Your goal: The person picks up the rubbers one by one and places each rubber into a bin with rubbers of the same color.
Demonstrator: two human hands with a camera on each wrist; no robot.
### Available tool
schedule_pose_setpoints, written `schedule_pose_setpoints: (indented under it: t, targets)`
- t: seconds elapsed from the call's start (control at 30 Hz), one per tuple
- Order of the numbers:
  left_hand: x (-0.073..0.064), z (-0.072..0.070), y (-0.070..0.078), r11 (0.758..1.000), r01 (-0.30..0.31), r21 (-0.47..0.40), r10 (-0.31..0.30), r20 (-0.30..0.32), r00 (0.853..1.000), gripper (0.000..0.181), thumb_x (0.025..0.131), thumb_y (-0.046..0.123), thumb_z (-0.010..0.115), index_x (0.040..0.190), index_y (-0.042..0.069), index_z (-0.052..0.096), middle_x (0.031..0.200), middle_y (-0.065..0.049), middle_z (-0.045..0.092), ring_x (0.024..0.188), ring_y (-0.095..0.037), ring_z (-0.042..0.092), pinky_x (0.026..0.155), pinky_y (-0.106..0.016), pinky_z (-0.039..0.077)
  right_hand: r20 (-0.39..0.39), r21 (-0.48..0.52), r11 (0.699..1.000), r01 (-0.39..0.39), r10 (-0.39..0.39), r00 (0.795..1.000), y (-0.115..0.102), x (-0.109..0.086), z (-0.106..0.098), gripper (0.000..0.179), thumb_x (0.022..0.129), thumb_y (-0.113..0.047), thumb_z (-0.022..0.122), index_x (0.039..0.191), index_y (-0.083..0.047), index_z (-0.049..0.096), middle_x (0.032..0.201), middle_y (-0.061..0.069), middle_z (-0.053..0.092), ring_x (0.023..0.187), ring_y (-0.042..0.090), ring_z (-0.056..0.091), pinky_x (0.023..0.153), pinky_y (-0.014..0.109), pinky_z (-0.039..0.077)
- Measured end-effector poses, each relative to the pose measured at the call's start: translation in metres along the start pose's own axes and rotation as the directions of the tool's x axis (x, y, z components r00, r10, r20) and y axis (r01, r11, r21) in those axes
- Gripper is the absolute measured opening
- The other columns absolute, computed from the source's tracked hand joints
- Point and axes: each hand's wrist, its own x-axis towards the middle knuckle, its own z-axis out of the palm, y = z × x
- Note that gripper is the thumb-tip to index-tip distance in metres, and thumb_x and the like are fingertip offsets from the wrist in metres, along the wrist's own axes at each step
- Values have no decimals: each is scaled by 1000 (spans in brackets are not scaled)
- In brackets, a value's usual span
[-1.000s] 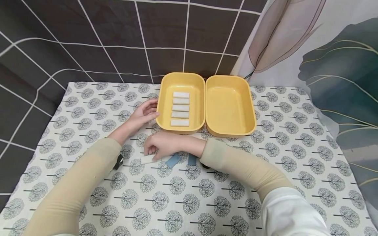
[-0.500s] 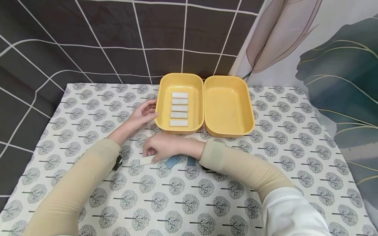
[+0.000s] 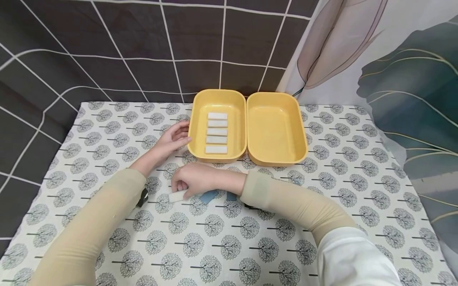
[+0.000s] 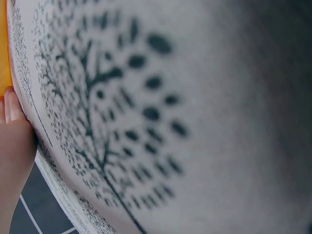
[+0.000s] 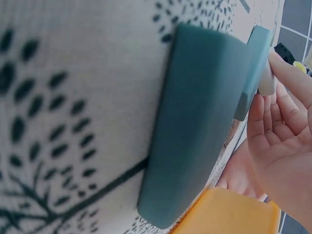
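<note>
Blocks of blue [image 3: 208, 196] lie just beside the right hand [image 3: 195, 178], which pinches a white block [image 3: 177, 196] by one end, likely for control; the left hand [image 3: 174, 138], relaxed rather than gripping, touches the yellow tray [image 3: 234, 133] ahead, as if steadying it

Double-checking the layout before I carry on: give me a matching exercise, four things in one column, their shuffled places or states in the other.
1. left hand
2. right hand
3. five white blocks
4. two blue blocks

A. lying on the patterned cloth
B. pinching a separate white block
C. inside the left yellow box
D. at that box's left side

Pairs: 1-D, 2-B, 3-C, 4-A
</note>
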Motion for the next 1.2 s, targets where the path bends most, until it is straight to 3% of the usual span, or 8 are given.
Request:
schedule_pose_setpoints:
  t: [0.17,0.5,0.7,0.97,1.2]
  targets:
    - [-1,0,-1,1000,6,-1,-6,-4,1000,65,103,1,56,163,-3,29,165,-25,39,131,-10,51,129,-34,39,-5,8,1000,10,-10,1000,-2,-1,-1,29,86,-11,87,115,-13,78,102,-1,75,90,6,65,83,9,49]
    - [-2,1,-1,999,29,-18,-29,-4,1000,67,103,2,56,163,-2,28,166,-24,38,143,-25,46,134,-47,30,3,-2,1000,14,-14,1000,-3,-3,0,26,88,-10,85,113,-13,78,102,-2,75,91,7,65,83,10,50]
    - [-2,1,-1,1000,19,-12,-19,2,1000,66,103,2,56,163,-2,29,166,-24,39,139,-19,49,133,-44,33,18,-18,1000,26,-25,1000,-6,-7,-7,25,88,-12,85,112,-14,78,103,-2,75,92,6,64,83,10,50]
    - [-1,0,0,1000,8,-10,-8,-1,1000,65,103,0,56,162,-3,29,165,-25,39,132,-12,51,132,-43,34,-10,120,991,55,-54,998,-5,-12,-24,26,87,-7,85,112,-9,77,101,2,75,90,9,65,83,11,53]
    - [-1,0,0,1000,14,-15,-14,9,1000,65,104,1,55,163,-3,28,166,-25,37,147,-30,44,132,-43,34,-71,245,966,77,-61,996,2,-15,-40,26,87,-4,85,111,-5,76,100,7,74,87,10,66,81,12,58]
